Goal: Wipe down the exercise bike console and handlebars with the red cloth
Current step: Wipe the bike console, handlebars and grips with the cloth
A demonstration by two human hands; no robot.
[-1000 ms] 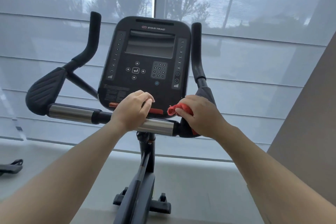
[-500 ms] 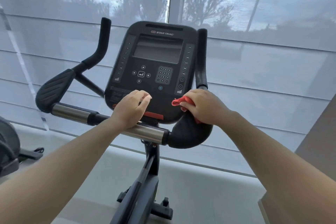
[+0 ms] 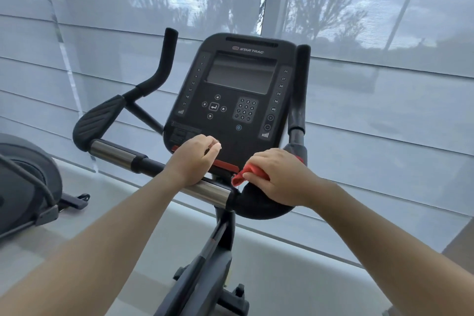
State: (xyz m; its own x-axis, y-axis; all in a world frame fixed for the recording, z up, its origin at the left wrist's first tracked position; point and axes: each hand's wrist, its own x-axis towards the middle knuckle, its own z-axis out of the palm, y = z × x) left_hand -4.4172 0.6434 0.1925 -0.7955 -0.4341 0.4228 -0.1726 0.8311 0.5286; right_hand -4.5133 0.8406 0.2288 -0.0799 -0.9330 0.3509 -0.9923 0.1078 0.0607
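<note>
The black bike console with its dark screen stands in the middle of the head view. Black handlebars curve up on both sides, joined by a cross bar with chrome sections. My right hand is shut on the red cloth and presses it on the right padded elbow rest. My left hand rests on the cross bar below the console's lower edge, fingers loosely curled, holding nothing.
Another exercise machine stands at the left edge on the pale floor. Shaded windows fill the background behind the bike. The bike's frame post drops down between my forearms.
My right hand with the red cloth slid back down along the right elbow rest toward its inner end. The view shifted right; my left hand stayed on the cross bar.
</note>
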